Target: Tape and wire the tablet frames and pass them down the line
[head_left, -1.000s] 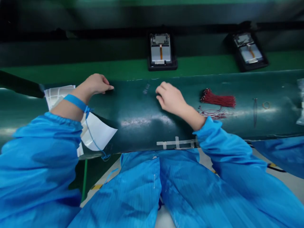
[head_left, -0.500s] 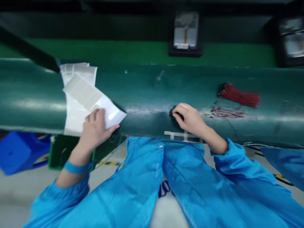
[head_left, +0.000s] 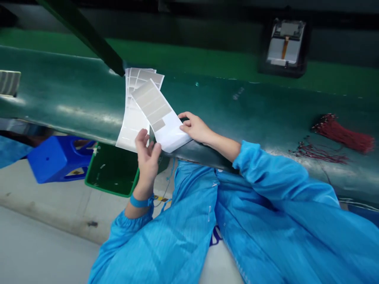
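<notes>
1. The right hand (head_left: 197, 129) has thumb and fingers slightly parted at the edge of the label sheet (head_left: 156, 104); I cannot tell whether they pinch it. The sheet extends leftward from that hand.
2. The left hand (head_left: 147, 159) is spread, with nothing visibly held, just beside the sheet's lower end; contact is unclear.
3. A loose pinch could let the sheet slip over the bench (head_left: 68, 86) edge, perhaps towards the green bin (head_left: 108, 192) below and left of the right hand.
4. Dragging it could scatter the sheet stack (head_left: 133, 126) partly beneath; squeezing could crease its bent lower end.
5. No print is legible on the grey labels; dark-blue shirt lettering (head_left: 216, 235), below the right hand, is mostly hidden.
</notes>
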Available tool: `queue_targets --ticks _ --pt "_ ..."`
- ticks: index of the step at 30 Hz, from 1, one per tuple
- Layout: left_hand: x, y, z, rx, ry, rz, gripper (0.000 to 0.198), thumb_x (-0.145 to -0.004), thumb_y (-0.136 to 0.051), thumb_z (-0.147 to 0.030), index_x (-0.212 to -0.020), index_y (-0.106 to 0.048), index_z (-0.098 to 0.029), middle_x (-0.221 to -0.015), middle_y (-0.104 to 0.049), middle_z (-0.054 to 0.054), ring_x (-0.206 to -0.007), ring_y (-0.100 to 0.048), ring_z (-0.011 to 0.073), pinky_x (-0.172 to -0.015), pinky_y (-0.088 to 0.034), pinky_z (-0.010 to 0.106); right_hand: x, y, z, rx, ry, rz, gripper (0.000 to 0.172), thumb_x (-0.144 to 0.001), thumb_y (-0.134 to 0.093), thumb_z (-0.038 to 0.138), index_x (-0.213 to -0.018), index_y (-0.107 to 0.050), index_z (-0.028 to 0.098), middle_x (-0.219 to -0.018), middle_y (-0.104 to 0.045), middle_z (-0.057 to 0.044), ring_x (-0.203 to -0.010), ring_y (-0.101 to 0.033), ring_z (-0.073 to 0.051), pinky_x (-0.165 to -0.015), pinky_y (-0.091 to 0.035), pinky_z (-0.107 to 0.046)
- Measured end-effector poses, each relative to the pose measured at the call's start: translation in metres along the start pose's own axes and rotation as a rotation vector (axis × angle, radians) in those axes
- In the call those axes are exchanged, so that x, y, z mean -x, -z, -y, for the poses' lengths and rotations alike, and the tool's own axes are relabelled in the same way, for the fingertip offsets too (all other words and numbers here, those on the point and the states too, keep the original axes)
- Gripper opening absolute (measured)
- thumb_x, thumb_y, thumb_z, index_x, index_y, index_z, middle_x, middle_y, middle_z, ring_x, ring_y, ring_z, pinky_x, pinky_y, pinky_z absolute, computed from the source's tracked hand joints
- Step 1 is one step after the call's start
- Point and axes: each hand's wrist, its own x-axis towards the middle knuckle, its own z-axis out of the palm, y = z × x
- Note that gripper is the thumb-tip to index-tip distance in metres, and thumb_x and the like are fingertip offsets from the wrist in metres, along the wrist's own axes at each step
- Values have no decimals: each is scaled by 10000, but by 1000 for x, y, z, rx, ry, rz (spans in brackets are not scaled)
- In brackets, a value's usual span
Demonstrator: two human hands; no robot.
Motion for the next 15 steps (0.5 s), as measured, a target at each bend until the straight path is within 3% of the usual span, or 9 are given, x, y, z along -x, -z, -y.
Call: queue_targets --ticks 1,3,6,9,11,12,15 --pt "4 -3 -2 176 84 -101 756 -892 -812 -630 -1477 -499 -268 -1620 -462 171 -1506 -502 345 -1260 -433 519 6 -1 -3 -81 23 16 357 -923 -570 149 -1274 -533 203 -679 -523 95 -615 -487 -124 -619 -348 -242" --pt "8 -9 -5 488 250 -187 644 -907 -811 -586 -1389 -537 -258 -1501 -579 158 -1394 -611 312 -1182 -520 474 24 1 -9 -202 50 78 401 -934 -569 221 -1328 -497 226 -724 -550 88 -615 -509 -124 -616 -360 -239" --pt "3 -19 -6 682 358 -223 764 -845 -897 -474 -1454 -501 -240 -1352 -693 138 -1246 -703 279 -1085 -587 413 50 9 -13 -45 80 169 445 -924 -577 276 -1360 -502 225 -789 -606 49 -670 -559 -156 -671 -428 -276" --pt "-3 -27 -9 627 299 -246 1156 -751 -987 -356 -1666 -287 -275 -1138 -768 78 -1028 -767 242 -992 -621 372 61 14 -5 416 300 -48 432 -909 -581 234 -1337 -590 175 -1096 -693 -94 -957 -615 -247 -897 -496 -404" --pt "-3 -33 -16 587 235 -166 1281 -801 -971 -395 -1740 -103 -310 -1106 -778 72 -996 -779 256 -973 -629 393 59 14 6 631 484 -207 427 -949 -580 237 -1366 -620 153 -1342 -641 -167 -1199 -558 -316 -1055 -449 -480" --pt "-1 -36 -22 570 201 -121 1288 -841 -945 -423 -1751 -39 -326 -1149 -778 86 -1020 -783 271 -977 -631 410 56 12 12 698 548 -225 419 -978 -579 254 -1382 -629 154 -1401 -618 -177 -1271 -520 -337 -1085 -425 -496" --pt "5 -42 -42 507 120 -48 1252 -928 -869 -456 -1754 64 -333 -1326 -740 142 -1131 -770 311 -1006 -632 450 45 5 24 806 624 -123 345 -1022 -602 285 -1344 -678 188 -1395 -649 -157 -1313 -493 -348 -1058 -400 -496"
